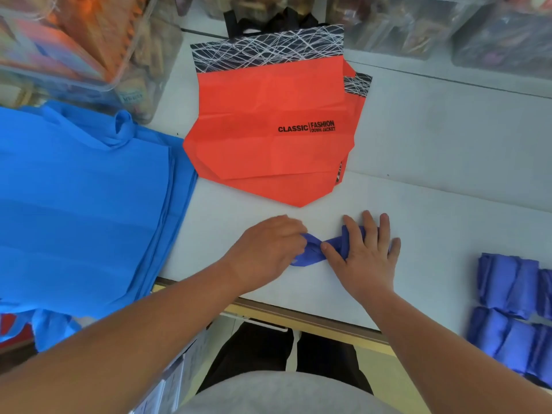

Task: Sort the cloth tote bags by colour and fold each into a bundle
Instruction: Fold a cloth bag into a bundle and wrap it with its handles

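Pinching the purple bag (312, 251) with my left hand (265, 249), right hand (366, 253) pressing, fingers spread. Orange bag (268, 135) reads "CLASSIC FASHION DOWN JACKET".

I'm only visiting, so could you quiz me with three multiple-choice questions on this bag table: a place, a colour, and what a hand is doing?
1. Where do the folded purple bundles lie?
A) on the table's right side
B) inside a clear box
C) under the blue stack

2. What colour is the band atop the orange bags?
A) plain white
B) black with white lines
C) green

3. What is the right hand doing?
A) hanging idle
B) lifting a box
C) pressing flat on the purple bag

Answers: 1 A, they sit at the near right. 2 B, white scribbles cross the dark strip. 3 C, its fingers lie spread on the cloth.
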